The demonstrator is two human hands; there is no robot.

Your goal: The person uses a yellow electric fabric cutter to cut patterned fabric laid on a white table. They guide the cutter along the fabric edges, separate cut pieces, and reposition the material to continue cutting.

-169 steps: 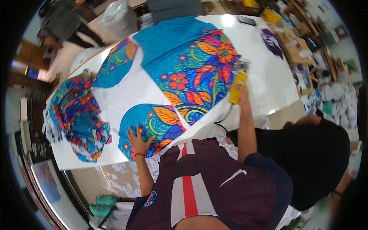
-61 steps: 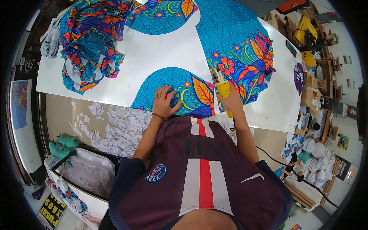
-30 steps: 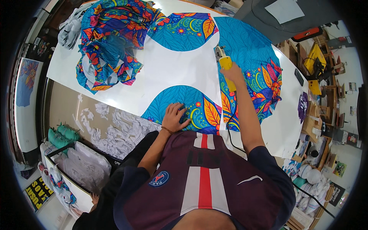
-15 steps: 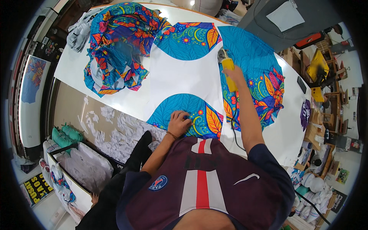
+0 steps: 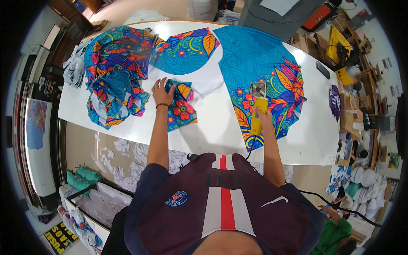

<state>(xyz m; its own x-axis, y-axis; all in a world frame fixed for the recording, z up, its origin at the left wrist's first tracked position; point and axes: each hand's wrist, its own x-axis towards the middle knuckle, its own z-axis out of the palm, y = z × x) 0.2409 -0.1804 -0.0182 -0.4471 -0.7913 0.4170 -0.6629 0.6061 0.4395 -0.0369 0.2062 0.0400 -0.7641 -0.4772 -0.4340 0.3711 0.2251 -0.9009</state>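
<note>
A yellow electric fabric cutter (image 5: 260, 104) with a round metal head is gripped in my right hand (image 5: 266, 121). It rests over a large teal panel of printed fabric (image 5: 244, 55) with bright flowers, on the right of the white table (image 5: 212, 131). My left hand (image 5: 162, 92) has its fingers apart, thumb at the edge of a smaller flowered fabric piece (image 5: 182, 108), which looks folded over. Behind it lies a curved teal fabric piece (image 5: 180, 59). White cloth (image 5: 209, 88) shows beside the smaller piece.
A heap of printed fabric (image 5: 114, 72) covers the table's left, with grey-white scraps (image 5: 75, 66) beside it. A dark phone (image 5: 323, 70) and a purple cloth (image 5: 335, 102) lie at the right edge. White offcuts (image 5: 123, 146) litter the floor. The cutter's black cord (image 5: 251, 146) runs toward me.
My left hand and the near fabric piece have moved away from me and leftward. The cutter in my right hand has come nearer, onto the flowered part of the large panel. My view has shifted.
</note>
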